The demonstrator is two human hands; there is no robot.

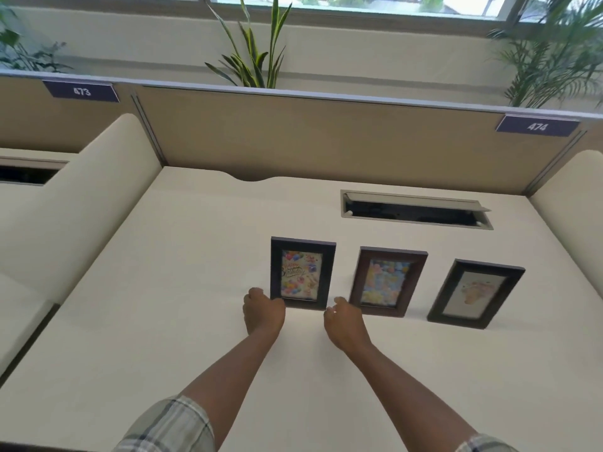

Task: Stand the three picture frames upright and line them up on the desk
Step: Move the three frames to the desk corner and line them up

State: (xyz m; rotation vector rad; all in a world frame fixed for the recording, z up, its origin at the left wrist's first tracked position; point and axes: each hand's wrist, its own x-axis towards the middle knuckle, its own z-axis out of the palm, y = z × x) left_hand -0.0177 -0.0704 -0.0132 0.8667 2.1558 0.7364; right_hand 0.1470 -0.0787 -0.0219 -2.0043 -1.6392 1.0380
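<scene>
Three picture frames stand upright in a row on the cream desk [163, 321]. The left one, a black frame [302, 274], holds a "Happy Birthday" balloon picture. A brown frame [388, 282] with a pastel picture is in the middle. On the right is a black frame [476, 293] with a pale drawing, turned slightly. My left hand [263, 314] is curled against the lower left corner of the birthday frame and touches it. My right hand [342, 321] hovers just off that frame's lower right corner, in front of the gap to the brown frame, fingers loosely bent and holding nothing.
An open cable hatch [414, 210] is set in the desk behind the frames. A tan partition [310, 138] with labels 473 and 474 closes off the back, and cream side dividers [81, 197] flank the desk. Plants [251, 60] stand behind the partition.
</scene>
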